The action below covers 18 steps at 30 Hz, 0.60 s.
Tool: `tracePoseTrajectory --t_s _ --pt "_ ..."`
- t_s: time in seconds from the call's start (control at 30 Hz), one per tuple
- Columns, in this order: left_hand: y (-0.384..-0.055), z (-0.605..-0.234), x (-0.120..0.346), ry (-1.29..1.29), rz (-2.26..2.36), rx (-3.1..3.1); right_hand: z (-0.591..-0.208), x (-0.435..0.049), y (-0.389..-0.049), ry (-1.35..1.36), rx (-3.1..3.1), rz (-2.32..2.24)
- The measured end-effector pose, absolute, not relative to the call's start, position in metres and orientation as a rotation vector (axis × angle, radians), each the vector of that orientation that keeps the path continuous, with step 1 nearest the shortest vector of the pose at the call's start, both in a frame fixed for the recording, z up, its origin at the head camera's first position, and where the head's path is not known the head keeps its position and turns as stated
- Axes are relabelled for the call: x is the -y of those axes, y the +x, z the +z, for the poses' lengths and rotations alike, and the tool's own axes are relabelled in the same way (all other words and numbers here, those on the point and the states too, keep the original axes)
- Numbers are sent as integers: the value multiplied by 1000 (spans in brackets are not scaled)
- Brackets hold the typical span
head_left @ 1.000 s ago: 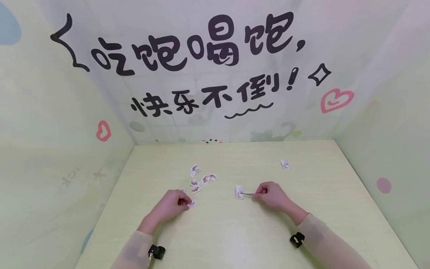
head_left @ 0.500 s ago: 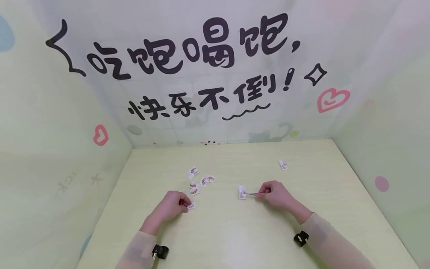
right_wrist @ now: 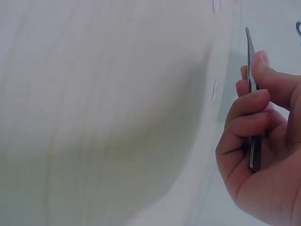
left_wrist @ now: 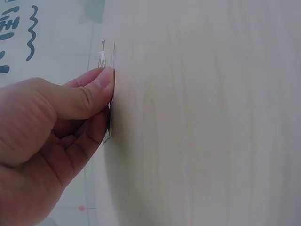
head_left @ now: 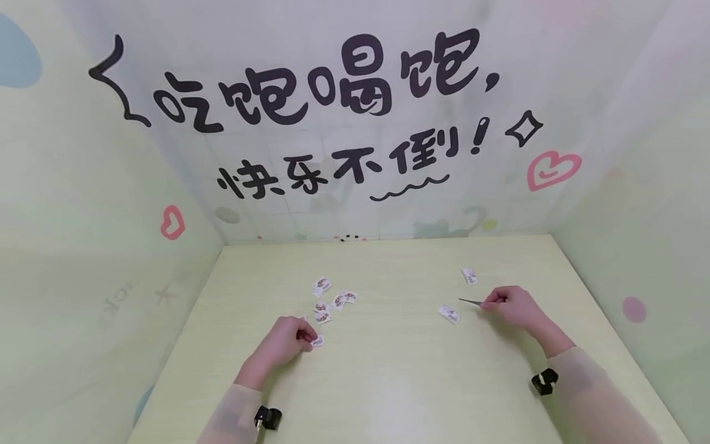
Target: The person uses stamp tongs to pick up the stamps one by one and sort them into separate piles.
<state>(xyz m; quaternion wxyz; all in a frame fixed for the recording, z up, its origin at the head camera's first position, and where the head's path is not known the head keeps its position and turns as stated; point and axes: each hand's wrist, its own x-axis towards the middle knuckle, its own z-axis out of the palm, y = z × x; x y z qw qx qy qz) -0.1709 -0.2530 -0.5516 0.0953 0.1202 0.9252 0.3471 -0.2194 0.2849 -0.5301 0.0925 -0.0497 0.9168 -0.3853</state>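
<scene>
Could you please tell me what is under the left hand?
Part of a card sticks out past the left hand, and a white edge, probably another card, peeks from behind it. The rest is covered, so I cannot say what else lies there.

On the table (head_left: 388, 382), one card (head_left: 449, 314) lay before the tweezers (head_left: 470, 301), to their left, and another card (head_left: 469, 275) behind them. Well left of the tweezers lay scattered cards (head_left: 338, 302), the left hand (head_left: 281, 340) farther left.
</scene>
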Motion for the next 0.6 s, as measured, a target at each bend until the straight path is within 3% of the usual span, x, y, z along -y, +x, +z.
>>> tracePoseTrajectory --t_s 0.17,0.6 --pt "-171 -551 252 338 1040 -2730 -532 -302 -220 -101 -2726 -1109" --pt "-170 -552 253 345 1040 -2731 -534 -291 -233 -308 -2666 -1058"
